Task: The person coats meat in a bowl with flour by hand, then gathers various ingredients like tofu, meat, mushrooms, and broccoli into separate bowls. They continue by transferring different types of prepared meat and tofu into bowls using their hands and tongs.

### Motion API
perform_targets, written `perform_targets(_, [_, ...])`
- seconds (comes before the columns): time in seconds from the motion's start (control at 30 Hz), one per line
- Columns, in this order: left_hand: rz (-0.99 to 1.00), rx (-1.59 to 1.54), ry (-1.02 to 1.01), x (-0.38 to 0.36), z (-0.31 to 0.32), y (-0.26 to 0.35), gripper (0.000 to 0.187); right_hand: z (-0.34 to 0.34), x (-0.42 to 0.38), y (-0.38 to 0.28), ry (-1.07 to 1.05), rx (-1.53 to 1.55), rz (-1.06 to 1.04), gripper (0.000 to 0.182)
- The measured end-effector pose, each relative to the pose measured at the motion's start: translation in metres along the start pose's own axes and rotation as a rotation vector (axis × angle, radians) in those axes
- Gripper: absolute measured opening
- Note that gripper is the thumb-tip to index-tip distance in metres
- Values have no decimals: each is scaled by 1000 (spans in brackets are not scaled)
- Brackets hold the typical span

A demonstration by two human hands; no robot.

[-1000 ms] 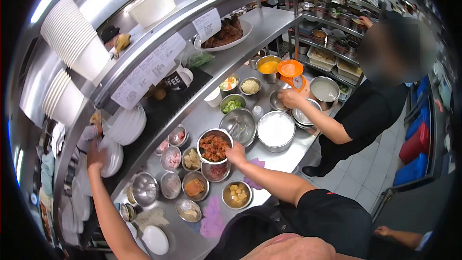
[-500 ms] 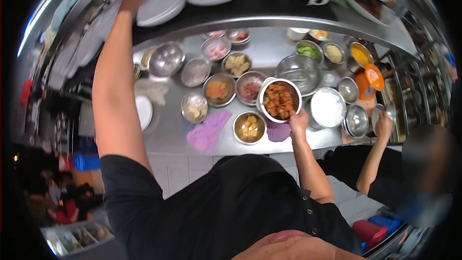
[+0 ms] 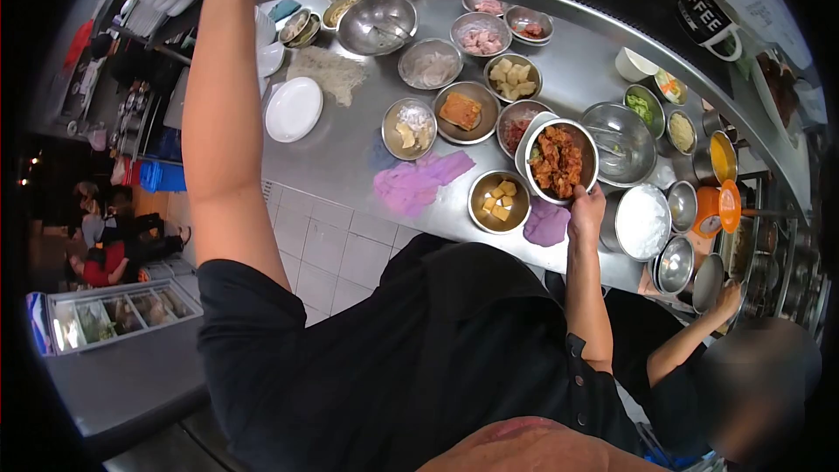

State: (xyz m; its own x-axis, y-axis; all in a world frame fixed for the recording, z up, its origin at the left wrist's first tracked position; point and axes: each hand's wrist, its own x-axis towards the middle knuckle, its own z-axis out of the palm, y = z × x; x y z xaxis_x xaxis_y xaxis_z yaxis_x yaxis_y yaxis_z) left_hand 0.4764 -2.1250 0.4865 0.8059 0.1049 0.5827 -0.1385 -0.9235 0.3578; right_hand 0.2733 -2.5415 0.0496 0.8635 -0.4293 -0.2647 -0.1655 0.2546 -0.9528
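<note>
A long steel counter (image 3: 341,153) runs across the view, crowded with small metal bowls of food. A co-worker in a black top stands at its far right end, one hand (image 3: 727,300) near the stacked steel bowls (image 3: 677,264) there. Two purple cloths (image 3: 418,182) lie on the counter near the front edge, and a white plate (image 3: 293,108) sits to their left.

The right hand (image 3: 586,207) grips the near rim of a steel bowl of reddish sauced meat (image 3: 558,160), fingers closed around the edge; the bowl sits above its neighbours, between a bowl of yellow cubes (image 3: 499,201) and a large empty mixing bowl (image 3: 620,143), just beside a pot of white rice (image 3: 642,221).

The left arm (image 3: 223,114) reaches up toward the shelf above the counter; the hand itself runs out of the top of the frame, so its grip probably cannot be judged.
</note>
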Motion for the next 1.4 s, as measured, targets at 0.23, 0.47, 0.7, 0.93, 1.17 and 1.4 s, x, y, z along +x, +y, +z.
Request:
perform_targets(0.23, [-77, -196, -187, -145, 14, -114, 36, 40, -4, -38, -143, -37, 67, 35])
perform_targets(0.47, [-340, -120, -446, -294, 146, -99, 32, 72, -8, -53, -252, -5, 94, 39])
perform_targets(0.7, [-697, -800, -774, -361, 247, -39, 39, 93, -16, -59, -268, -128, 92, 34])
perform_targets(0.93, [-757, -1095, -801, -375, 257, -26, 45, 71, -26, -67, -341, -347, 103, 41])
perform_targets(1.17, [-785, -1147, -839, -388, 259, -39, 47, 35, -24, -36, -376, -285, 112, 40])
perform_targets(1.4, [-908, -1192, -683, -401, 235, -52, 40, -6, -24, 6, -299, -850, 15, 39])
